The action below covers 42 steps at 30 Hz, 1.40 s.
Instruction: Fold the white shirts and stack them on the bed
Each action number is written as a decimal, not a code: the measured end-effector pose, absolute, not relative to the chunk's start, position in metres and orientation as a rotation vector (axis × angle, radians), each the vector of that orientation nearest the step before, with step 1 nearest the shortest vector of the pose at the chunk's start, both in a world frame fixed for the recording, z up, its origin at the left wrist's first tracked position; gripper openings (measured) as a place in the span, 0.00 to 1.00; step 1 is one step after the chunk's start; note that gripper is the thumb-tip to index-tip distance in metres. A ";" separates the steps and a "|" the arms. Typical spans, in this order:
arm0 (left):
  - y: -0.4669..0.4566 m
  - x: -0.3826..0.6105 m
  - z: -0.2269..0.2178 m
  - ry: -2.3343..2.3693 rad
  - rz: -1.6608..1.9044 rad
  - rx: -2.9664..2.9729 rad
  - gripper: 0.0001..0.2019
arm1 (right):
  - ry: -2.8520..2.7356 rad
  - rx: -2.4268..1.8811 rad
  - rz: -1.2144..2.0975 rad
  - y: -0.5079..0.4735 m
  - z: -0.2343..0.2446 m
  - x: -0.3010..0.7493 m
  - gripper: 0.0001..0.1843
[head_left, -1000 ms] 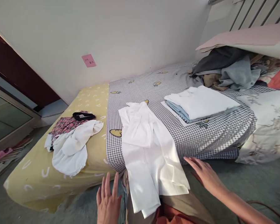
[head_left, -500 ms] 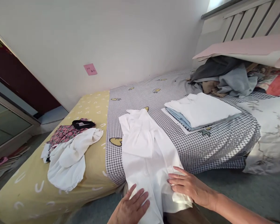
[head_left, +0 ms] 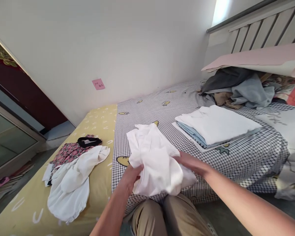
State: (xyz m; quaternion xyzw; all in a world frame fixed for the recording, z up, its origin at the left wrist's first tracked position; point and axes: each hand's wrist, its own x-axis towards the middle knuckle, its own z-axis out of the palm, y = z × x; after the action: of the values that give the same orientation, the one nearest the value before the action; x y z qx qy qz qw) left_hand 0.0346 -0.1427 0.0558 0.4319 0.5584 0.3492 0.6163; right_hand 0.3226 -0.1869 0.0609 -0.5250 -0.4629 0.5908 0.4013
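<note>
A white collared garment (head_left: 152,164) lies on the checked part of the bed, its collar end pointing away from me and its lower part doubled back over itself in a loose bulge. My left hand (head_left: 132,175) grips its left edge, thumb on top and fingers beneath the cloth. My right hand (head_left: 183,159) is at the right side of the fold, its fingertips partly hidden by fabric, closed on the same garment. A loose corner of white cloth hangs below my right wrist.
A stack of folded clothes (head_left: 218,126) sits to the right, white on top. Left, on the yellow cover, lie a crumpled white garment (head_left: 71,183) and a floral piece (head_left: 68,152). A clothes heap (head_left: 245,87) lies far right. My knees (head_left: 149,216) touch the bed's edge.
Both hands have moved forward, carrying the garment's lower part up from my lap and folding it over the upper part. Flat open hands have become closed ones. My knees now show.
</note>
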 end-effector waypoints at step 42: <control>-0.110 0.056 0.014 1.642 0.164 2.444 0.24 | -1.996 -1.684 -0.138 -0.174 0.013 0.423 0.36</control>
State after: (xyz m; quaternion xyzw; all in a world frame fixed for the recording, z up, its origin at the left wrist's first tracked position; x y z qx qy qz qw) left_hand 0.0562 -0.1096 0.0141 0.8249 0.5542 0.0553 0.0962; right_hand 0.4229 -0.1742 0.0129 -0.6217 -0.7369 -0.0509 0.2605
